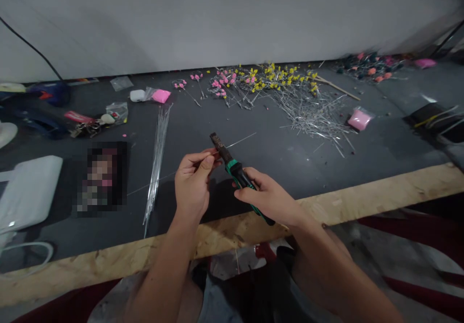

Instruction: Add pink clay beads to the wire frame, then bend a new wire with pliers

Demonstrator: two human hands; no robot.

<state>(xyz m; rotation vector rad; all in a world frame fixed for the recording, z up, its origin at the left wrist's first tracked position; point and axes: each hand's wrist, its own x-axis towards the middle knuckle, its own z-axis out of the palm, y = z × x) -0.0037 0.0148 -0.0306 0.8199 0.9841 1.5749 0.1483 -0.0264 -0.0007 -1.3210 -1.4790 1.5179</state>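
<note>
my dark table, with a pale wood strip along the near edge

on the left i have a white object, a dark item too blurred to make out, and farther back a bunch of keys. right of these a bundle of straight wires runs from near to far, with a pink packet by its far end and a small white case left of that. along the far side lie pink-tipped wires, then yellow-tipped ones, with a heap of bare wires on their near side. to the right are a wooden stick and another pink packet.
</note>
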